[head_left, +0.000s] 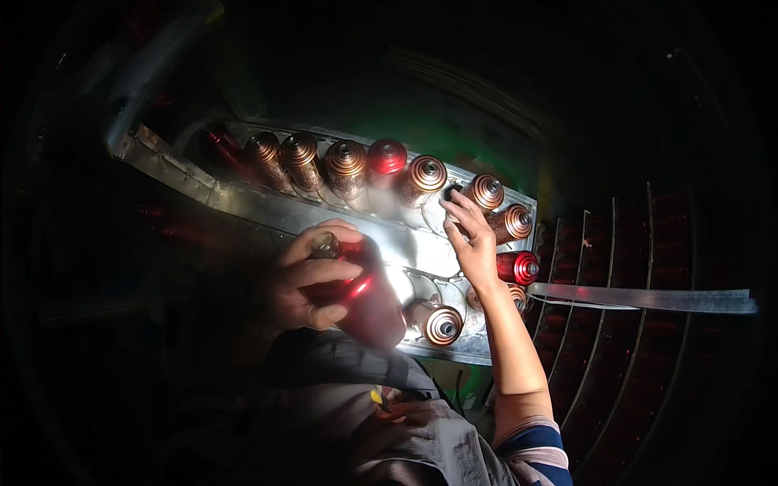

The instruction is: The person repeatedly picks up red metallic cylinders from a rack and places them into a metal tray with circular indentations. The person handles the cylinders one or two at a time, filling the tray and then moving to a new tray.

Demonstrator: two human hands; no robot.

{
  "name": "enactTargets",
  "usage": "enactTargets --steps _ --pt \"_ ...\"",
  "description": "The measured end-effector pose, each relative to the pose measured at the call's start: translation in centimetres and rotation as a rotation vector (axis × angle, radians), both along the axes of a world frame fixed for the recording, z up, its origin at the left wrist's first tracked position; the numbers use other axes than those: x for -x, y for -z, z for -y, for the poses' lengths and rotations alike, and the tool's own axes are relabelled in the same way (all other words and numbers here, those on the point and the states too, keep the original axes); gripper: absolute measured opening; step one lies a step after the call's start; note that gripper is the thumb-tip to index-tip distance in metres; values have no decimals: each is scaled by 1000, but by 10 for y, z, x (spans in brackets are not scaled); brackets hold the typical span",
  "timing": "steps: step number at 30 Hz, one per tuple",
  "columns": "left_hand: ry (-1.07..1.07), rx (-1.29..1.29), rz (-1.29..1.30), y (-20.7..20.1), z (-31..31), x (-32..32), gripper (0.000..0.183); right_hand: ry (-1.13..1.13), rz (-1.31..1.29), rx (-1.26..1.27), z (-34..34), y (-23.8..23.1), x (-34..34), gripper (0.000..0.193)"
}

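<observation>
The red bottle (369,312) is in my left hand (304,279), up over the side of the metal bench (421,251) that is closest to me. My left fingers are wrapped around its narrow end, and a bit of see-through neck pokes out between them. The bottle tips, with its neck to the upper left and its fat end to the lower right. It looks blurry.

My right hand (474,239) is over the far edge of the bench, toward the right corner. Its fingers are loose and spread, and I see nothing held in them. I cannot tell if my fingertips touch anything. Just to the left of them is a brown jar (428,176) with rings on its top, and just to the right is another brown jar (486,193).

More jars stand along the far edge to the left, and one of those is a red jar (386,158). At the right end there is a shiny red jar (518,267), lying over with its top facing out. Near the close edge, right beside my bottle, is one more brown jar (442,322). A long metal strip (648,298) sticks out past the right end, over a dark rack (613,243) with thin bars.
</observation>
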State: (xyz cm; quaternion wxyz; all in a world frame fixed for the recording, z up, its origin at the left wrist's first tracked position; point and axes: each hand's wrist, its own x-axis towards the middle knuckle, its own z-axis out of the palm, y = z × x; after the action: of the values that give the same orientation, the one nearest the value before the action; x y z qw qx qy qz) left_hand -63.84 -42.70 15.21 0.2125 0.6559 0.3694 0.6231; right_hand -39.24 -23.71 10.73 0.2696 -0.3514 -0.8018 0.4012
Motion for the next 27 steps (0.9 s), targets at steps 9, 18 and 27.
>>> enactTargets --steps 9,18,27 --pt "10 97 -285 47 -15 -123 42 469 -123 61 123 14 -226 26" --pt "-466 134 -459 161 -16 -253 42 788 -9 -103 272 9 -431 26" --pt "-588 161 -624 184 -32 -338 55 1109 -150 -47 368 2 -566 25"
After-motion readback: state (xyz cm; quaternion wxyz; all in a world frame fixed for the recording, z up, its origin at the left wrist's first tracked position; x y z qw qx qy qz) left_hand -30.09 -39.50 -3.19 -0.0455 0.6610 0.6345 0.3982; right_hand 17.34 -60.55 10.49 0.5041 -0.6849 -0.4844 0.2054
